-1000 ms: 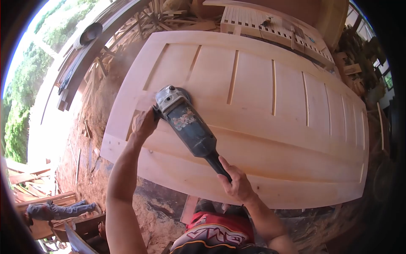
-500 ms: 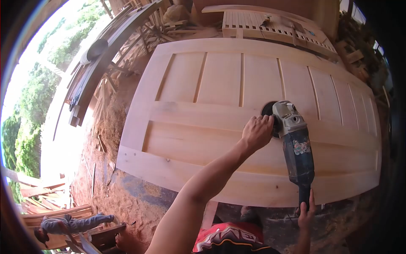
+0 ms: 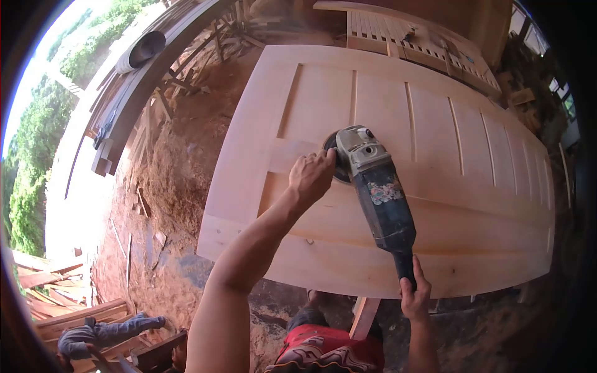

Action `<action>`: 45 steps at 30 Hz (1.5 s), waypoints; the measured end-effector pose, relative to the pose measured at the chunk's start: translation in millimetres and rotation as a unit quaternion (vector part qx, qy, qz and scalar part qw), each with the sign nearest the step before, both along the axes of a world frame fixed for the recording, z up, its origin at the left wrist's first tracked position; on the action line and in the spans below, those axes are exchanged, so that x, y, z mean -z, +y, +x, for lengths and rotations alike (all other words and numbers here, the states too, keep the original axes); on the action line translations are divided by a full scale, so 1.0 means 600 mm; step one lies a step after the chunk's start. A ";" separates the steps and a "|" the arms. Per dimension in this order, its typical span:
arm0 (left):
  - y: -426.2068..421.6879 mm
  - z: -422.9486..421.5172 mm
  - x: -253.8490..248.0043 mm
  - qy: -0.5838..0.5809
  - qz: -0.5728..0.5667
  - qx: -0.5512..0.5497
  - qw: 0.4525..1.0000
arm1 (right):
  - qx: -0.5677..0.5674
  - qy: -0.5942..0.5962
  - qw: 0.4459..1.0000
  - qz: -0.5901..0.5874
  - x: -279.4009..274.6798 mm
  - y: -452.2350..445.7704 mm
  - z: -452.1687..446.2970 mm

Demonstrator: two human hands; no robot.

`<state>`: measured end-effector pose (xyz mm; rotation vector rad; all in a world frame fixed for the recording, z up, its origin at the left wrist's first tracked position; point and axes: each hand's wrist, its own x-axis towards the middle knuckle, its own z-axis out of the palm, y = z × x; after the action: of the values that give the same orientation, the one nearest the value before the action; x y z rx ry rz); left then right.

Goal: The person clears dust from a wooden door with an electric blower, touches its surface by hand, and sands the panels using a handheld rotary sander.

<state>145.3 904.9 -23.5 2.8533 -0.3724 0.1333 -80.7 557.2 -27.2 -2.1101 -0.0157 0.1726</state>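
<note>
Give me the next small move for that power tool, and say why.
Perhaps ease the power tool rightward along the panel: its disc sits toward the panel's left end, more wood lies rightward, and left hand and right hand both hold it.

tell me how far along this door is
Done: the panelled wooden door looks assembled, its grooves formed. In hand: smoothing, it seems; the left hand grips the angle grinder near its head, the right hand its rear handle, with the disc at the middle rail. Remaining: probably more surfacing, but no clear boundary separates finished from unfinished wood.
</note>
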 end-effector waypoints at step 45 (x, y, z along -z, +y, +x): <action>0.365 -0.202 -0.016 0.021 -0.001 -0.223 0.975 | -0.215 -0.030 0.976 0.022 -0.030 0.284 0.076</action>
<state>24.2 1124.1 -13.8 2.8830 0.2830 0.1566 -35.3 727.6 -9.0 -2.0414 -0.5092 0.3619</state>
